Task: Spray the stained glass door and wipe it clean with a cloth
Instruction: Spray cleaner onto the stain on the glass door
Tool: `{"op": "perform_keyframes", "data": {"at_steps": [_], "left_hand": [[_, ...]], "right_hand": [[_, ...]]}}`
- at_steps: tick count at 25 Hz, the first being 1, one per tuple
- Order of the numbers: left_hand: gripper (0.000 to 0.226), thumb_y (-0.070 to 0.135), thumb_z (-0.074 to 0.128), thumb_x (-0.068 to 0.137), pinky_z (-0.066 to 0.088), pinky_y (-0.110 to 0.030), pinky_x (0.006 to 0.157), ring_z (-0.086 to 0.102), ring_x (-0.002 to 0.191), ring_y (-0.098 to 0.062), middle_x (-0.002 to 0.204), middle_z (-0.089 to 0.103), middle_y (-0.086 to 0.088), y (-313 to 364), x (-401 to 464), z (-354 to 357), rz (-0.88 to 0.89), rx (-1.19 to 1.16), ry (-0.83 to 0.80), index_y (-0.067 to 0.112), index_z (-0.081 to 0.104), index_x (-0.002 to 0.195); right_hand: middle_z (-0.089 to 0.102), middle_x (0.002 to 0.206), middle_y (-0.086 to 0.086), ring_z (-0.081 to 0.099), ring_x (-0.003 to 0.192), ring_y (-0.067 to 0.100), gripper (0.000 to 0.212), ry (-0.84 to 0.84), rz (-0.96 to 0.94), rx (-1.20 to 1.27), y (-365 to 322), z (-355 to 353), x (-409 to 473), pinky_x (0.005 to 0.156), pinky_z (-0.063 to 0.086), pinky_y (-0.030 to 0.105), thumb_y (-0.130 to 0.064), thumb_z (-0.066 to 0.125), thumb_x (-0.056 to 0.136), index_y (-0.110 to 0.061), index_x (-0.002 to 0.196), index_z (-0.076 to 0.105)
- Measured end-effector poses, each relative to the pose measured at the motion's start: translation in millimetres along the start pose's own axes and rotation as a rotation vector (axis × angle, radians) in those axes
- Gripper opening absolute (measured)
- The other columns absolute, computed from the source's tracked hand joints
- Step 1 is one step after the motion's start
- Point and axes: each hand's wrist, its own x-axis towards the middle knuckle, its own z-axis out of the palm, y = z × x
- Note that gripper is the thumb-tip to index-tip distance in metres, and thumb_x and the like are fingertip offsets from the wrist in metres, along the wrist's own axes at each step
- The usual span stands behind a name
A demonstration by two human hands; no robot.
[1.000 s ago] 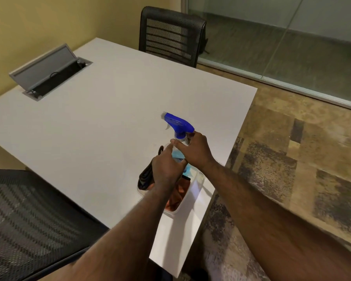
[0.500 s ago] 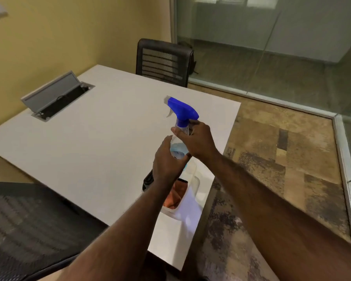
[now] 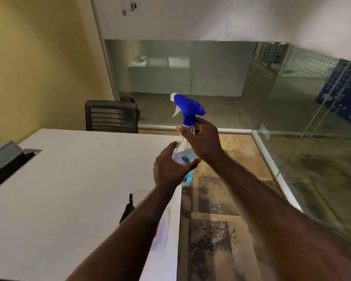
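A clear spray bottle (image 3: 184, 148) with a blue trigger head and blue liquid is held up in front of me, above the table's right edge. My right hand (image 3: 203, 139) grips its neck just under the trigger head. My left hand (image 3: 170, 169) cups the lower body of the bottle, fingers spread around it. The glass door (image 3: 322, 138) stands to the right, with a glass wall (image 3: 190, 78) straight ahead. A clear tub (image 3: 162, 230) on the table below my left forearm shows a bit of orange cloth, mostly hidden by the arm.
A white table (image 3: 69, 189) fills the lower left, with an open cable hatch (image 3: 10, 159) at its left. A black mesh chair (image 3: 111, 116) stands at the far end. A black strap (image 3: 128, 209) lies beside the tub. Patterned carpet (image 3: 221, 230) lies between table and glass.
Both hands have lifted the spray bottle out of the tub and higher. My view has tilted up toward the glass wall and door.
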Motion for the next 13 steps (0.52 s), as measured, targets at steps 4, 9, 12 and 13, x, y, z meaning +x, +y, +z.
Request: {"op": "perform_keyframes", "data": {"at_steps": [4, 9, 12, 13], "left_hand": [[0.096, 0.066, 0.085, 0.056, 0.050, -0.032, 0.095, 0.064, 0.117, -0.015, 0.133, 0.067, 0.000, 60, -14, 41, 0.107, -0.134, -0.222, 0.020, 0.058, 0.136], [0.111, 0.068, 0.082, 0.034, 0.048, -0.020, 0.086, 0.062, 0.105, 0.000, 0.118, 0.068, 0.017, 151, -57, 125, 0.156, -0.345, -0.509, 0.022, 0.061, 0.133], [0.106, 0.065, 0.085, 0.033, 0.055, -0.029, 0.092, 0.066, 0.109, -0.005, 0.119, 0.071, 0.012, 208, -102, 177, 0.217, -0.416, -0.712, 0.023, 0.064, 0.127], [0.105, 0.063, 0.087, 0.034, 0.056, -0.035, 0.095, 0.066, 0.111, -0.007, 0.120, 0.072, 0.009, 227, -119, 193, 0.246, -0.439, -0.783, 0.020, 0.064, 0.127]], "right_hand": [[0.067, 0.099, 0.001, 0.062, 0.088, 0.009, 0.035, 0.156, 0.086, 0.091, -12, -89, -23, 0.078, 0.049, 0.024, -0.026, 0.074, 0.084, -0.012, 0.113, 0.059], [0.069, 0.095, -0.004, 0.065, 0.084, 0.007, 0.024, 0.350, 0.165, 0.067, -16, -212, -73, 0.074, 0.053, 0.026, -0.035, 0.074, 0.083, -0.035, 0.103, 0.061], [0.069, 0.086, 0.005, 0.067, 0.076, 0.014, 0.023, 0.517, 0.204, 0.070, -21, -287, -115, 0.076, 0.057, 0.040, -0.030, 0.074, 0.084, -0.019, 0.102, 0.064], [0.068, 0.085, 0.005, 0.067, 0.075, 0.016, 0.025, 0.565, 0.205, 0.050, -24, -312, -129, 0.077, 0.057, 0.043, -0.028, 0.074, 0.084, -0.016, 0.103, 0.064]]}}
